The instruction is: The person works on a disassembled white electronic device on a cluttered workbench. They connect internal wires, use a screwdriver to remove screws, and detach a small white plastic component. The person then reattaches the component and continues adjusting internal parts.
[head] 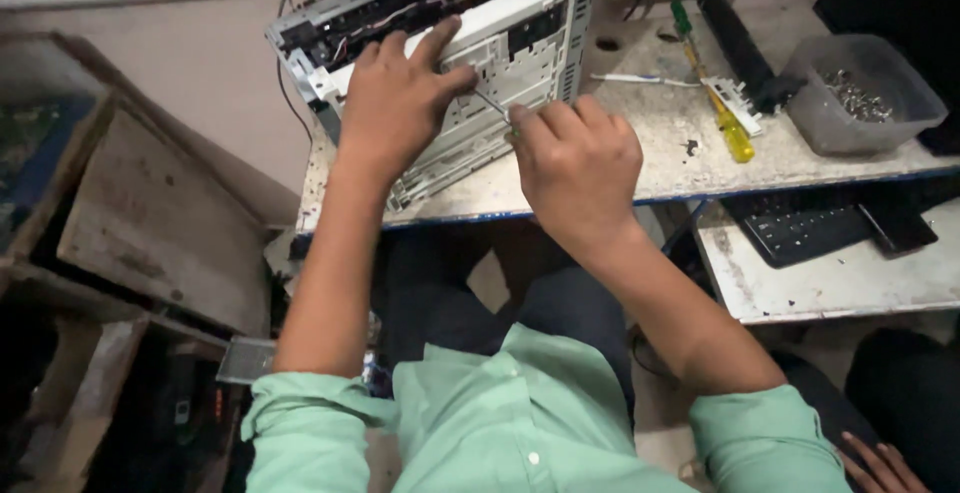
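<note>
A white printer chassis (520, 43) stands tilted on a worn white table (660, 163), its top open with wires showing. My left hand (395, 103) lies flat on the chassis side, fingers spread, steadying it. My right hand (575, 163) is closed around a thin tool whose metal shaft (490, 105) points at the chassis side panel, close to my left thumb. The tool's handle is hidden inside my fist.
A yellow and green screwdriver (715, 103), a black roller part (740, 43) and a grey plastic tub (860, 93) of screws lie on the table at right. A black keyboard (800, 233) sits on a lower shelf. Wooden boards (150, 223) lean at left. Another person's hand (880, 468) shows at bottom right.
</note>
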Tool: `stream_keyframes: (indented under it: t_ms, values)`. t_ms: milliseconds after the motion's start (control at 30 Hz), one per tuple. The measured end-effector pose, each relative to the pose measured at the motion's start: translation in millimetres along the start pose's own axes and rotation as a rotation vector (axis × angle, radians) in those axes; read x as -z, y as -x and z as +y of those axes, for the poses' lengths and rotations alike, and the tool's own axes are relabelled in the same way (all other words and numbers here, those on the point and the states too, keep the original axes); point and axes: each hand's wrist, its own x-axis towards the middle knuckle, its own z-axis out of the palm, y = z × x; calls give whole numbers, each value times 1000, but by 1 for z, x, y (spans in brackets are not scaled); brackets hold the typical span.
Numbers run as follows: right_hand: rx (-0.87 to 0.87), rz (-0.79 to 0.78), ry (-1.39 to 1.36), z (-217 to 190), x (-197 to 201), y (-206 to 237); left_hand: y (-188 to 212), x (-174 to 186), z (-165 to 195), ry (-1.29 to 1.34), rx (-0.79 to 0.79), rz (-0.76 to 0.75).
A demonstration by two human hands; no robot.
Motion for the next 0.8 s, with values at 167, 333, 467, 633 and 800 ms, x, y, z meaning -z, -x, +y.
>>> stream_keyframes:
  t_ms: [167,333,467,633,800]
  values:
    - [-271,-300,-135,7,16,-4,0,-10,0,-37,4,27]
    - [-387,-376,-56,-1,1,-7,2,-7,1,-6,4,31]
    - [-189,-56,-95,0,-8,2,-5,-3,2,26,26,17]
    - [11,79,81,3,-14,12,-7,1,7,83,119,5]
    - [-37,42,15,3,-13,10,-10,-1,9,86,174,35]
